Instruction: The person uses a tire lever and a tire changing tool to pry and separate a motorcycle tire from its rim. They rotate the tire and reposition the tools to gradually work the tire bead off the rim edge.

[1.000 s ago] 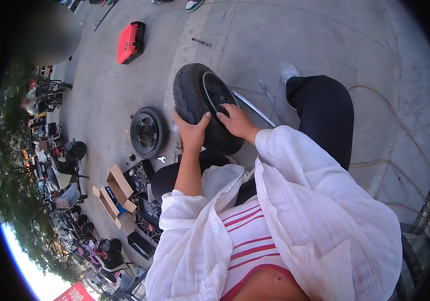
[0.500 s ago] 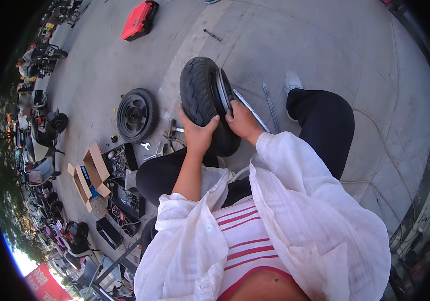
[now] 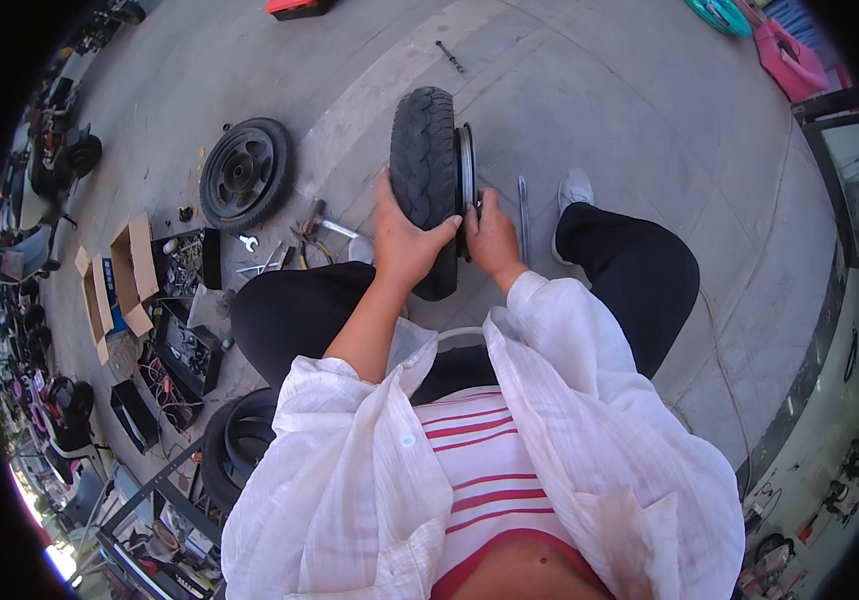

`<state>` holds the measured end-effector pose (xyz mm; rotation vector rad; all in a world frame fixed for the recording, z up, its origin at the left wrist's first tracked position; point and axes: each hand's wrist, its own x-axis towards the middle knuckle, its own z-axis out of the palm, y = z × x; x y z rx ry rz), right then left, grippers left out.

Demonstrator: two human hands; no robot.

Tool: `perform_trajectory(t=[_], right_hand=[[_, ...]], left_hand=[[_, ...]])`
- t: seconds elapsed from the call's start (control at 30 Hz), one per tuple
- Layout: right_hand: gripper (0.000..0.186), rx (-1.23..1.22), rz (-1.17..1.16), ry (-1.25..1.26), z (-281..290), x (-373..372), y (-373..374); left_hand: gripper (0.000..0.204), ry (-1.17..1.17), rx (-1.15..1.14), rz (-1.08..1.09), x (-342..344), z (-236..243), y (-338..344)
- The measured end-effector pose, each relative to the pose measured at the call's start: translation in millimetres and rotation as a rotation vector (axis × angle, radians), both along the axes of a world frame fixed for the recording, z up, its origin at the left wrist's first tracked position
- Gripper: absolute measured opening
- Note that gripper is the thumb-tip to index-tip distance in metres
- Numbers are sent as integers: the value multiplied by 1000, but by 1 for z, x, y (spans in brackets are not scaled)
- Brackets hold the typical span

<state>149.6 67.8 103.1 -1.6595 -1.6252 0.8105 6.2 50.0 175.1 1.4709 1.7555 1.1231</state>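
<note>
1. Head view, mid-frame just above centre: thick black rubber tyre with grooved tread (image 3: 422, 150) stands roughly upright, seen near edge-on. Black round wheel rim with a silvery edge (image 3: 466, 160) sits along its right side, proud of the sidewall. How far the two are seated together: can't tell from this angle.
2. Left hand (image 3: 411, 240), bare: thumb spread across the tread, fingers round the tyre's left side, so tyre is clasped between them. Fingertips mostly hidden.
3. Right hand (image 3: 492, 238), bare: curled against the rim's near edge, just beside the left thumb. Pinching or only pushing: can't tell.
4. Risk, my read: thumb and right fingers sit close to the tyre-rim gap. A sudden shift of the rim could nip them.
5. Risk: uneven push at one edge could cock the rim. Lost hold on the tread could let the tyre tip towards the black-trousered knees.
6. Right of centre: slim silvery metal bar (image 3: 523, 220) on grey concrete, near the white shoe (image 3: 575, 188). A foot on it could roll or slip.
7. Left of centre: black spoked wheel with tyre (image 3: 246, 175) lies flat; steel-headed hammer (image 3: 317, 212) near the left knee, a snag if that leg shifts.
</note>
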Motion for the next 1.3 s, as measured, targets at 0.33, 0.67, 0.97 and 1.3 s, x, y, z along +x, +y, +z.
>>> perform_trajectory(t=[0.33, 0.67, 0.97, 1.3], right_hand=[[25, -52, -71, -303, 0, 2, 6], [30, 27, -21, -321, -7, 9, 11], [29, -24, 157, -105, 9, -12, -7], [25, -45, -78, 196, -6, -19, -16]], left_hand=[[114, 77, -94, -4, 11, 2, -4], [112, -80, -200, -69, 13, 11, -8], [82, -711, -384, -31, -41, -12, 12], [62, -1033, -630, -9, -41, -5, 39]])
